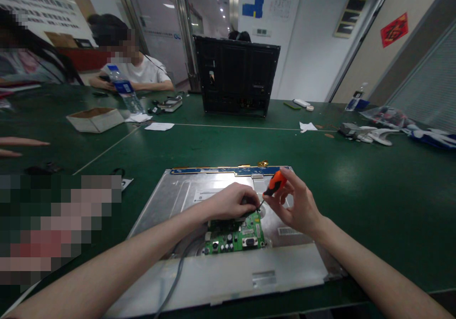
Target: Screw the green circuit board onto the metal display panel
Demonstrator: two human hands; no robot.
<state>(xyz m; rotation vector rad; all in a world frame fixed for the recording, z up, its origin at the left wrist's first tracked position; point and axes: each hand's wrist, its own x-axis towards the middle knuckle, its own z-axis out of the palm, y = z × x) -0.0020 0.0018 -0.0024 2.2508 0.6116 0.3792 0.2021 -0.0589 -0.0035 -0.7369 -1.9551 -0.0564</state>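
A silver metal display panel lies flat on the green table, with a blue strip board along its far edge. A green circuit board sits on the panel's middle. My left hand is closed in a fist resting on the far end of that board, fingers curled down against it. My right hand pinches an orange-handled screwdriver, its dark tip slanting down-left to the board beside my left fingers. A grey cable runs off the panel toward me.
A black monitor housing stands upright mid-table. A cardboard box, water bottle and paper scraps lie at the left. White plastic parts are at the right. Another person's fingers reach in from the left; a person sits at the far left.
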